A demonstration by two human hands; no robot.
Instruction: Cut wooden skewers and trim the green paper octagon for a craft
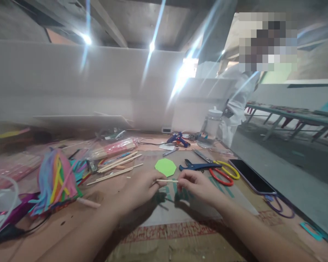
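Note:
A short thin wooden stick [168,181] is held level between both hands, above a pale sheet [196,214] on the table. My left hand [143,185] pinches its left end, and my right hand [194,183] has closed fingers at its right end. Just beyond the stick lies a green paper octagon [166,167]. Dark blue pliers [199,166] rest near my right hand, beside scissors with a red and a yellow handle loop [231,170]. Several longer sticks [117,165] lie beyond my left hand.
Colorful strips [57,178] are heaped at left, near packaged sticks [114,148]. A blue glue gun [178,139] and a clear jar [211,127] stand farther back. A phone [253,176] lies by the right edge. A person in white [239,98] stands behind the table.

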